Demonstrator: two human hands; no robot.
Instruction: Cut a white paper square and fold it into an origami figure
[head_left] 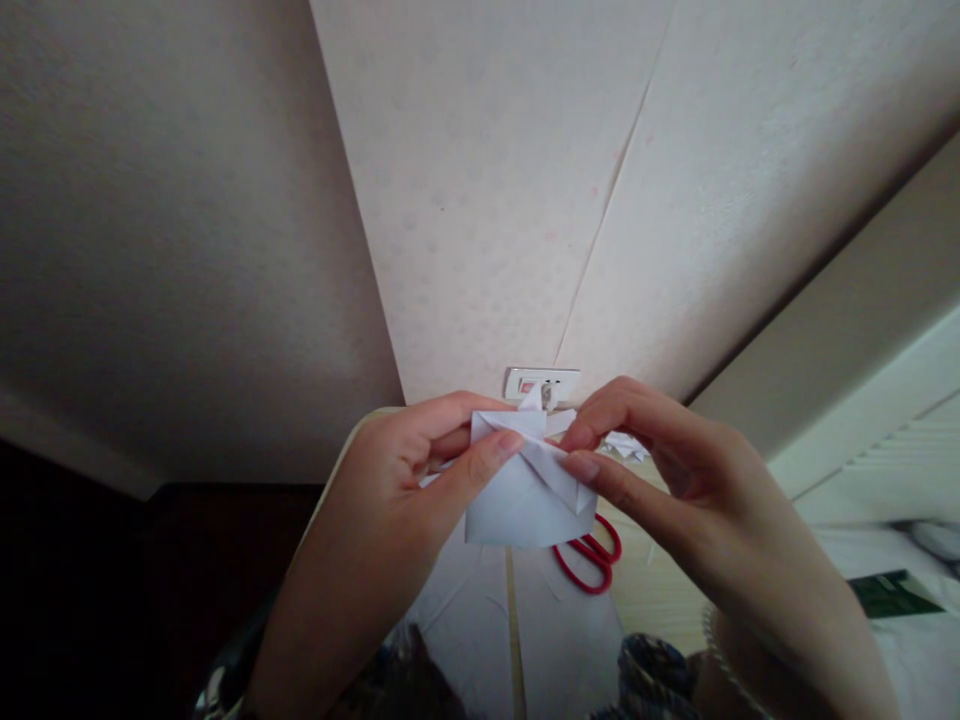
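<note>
A folded white paper is held up in front of me, between both hands. My left hand grips its left side, thumb pressed on the top fold and fingers curled behind. My right hand pinches the paper's upper right flap with fingertips together. Below the paper, red-handled scissors lie on a light wooden table, partly hidden by the paper.
White sheets lie on the table under my hands. A wall outlet sits on the pale wall just behind the paper. A dark green object lies at the right on a white surface. The left side is dark.
</note>
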